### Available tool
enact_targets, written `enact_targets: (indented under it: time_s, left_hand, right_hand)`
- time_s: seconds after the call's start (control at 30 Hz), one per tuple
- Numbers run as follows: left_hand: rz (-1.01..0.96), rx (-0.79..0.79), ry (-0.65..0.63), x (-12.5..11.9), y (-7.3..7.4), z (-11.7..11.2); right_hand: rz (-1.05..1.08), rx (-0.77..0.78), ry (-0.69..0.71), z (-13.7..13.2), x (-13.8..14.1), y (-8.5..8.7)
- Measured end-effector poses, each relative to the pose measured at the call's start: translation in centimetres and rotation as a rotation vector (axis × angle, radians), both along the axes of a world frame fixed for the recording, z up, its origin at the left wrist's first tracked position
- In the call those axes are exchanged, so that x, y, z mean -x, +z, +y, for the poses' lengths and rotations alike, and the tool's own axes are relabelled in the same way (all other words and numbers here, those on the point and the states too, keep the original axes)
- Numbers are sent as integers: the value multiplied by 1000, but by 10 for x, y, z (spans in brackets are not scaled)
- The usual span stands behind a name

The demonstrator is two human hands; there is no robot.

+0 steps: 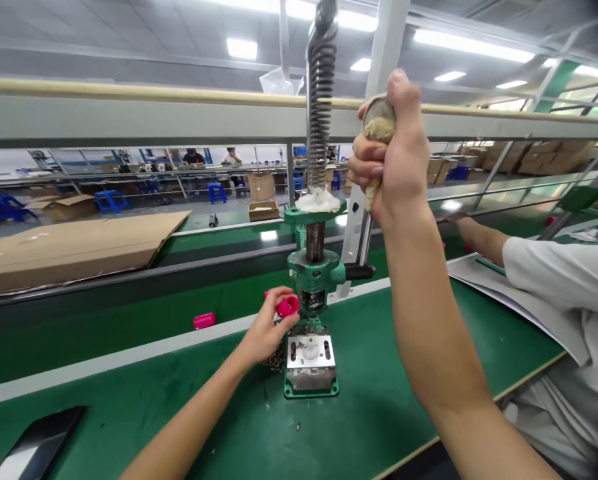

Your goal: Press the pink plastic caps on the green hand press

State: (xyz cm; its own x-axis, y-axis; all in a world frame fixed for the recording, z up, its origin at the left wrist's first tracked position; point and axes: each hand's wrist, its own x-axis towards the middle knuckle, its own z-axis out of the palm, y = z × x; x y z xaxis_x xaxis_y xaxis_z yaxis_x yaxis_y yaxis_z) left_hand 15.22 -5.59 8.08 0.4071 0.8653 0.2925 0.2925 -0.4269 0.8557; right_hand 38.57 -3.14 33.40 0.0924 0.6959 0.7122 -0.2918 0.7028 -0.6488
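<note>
A green hand press (313, 280) with a tall coil spring stands on the bench in front of me. My right hand (399, 147) is closed around the wrapped end of its lever handle (380, 127), raised high to the right of the spring. Left of the press head, my left hand (271, 327) pinches a pink cylindrical part (287, 306), its hollow end facing the press. Below it sits the metal fixture plate (309, 352), with a round whitish seat in its middle. Small dark metal bits (275, 360) lie in a heap beside the base, partly hidden by my left hand.
Another pink part (204, 321) lies on the green conveyor behind the bench. A phone (39, 443) rests at the lower left. Flat cardboard (79, 250) lies at the far left. At the right, a co-worker's arm (483, 240) reaches over the bench.
</note>
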Motion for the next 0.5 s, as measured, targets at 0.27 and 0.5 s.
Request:
enact_targets:
  time_s: [0.27,0.5]
  left_hand:
    - [-5,124,-149,-17,2,-29]
    - [-114,212,-207,-21,-1,-33]
  right_hand:
    - [-45,-91,35,0,-8,-4]
    - [-48,-80,-25,3,-7,-1]
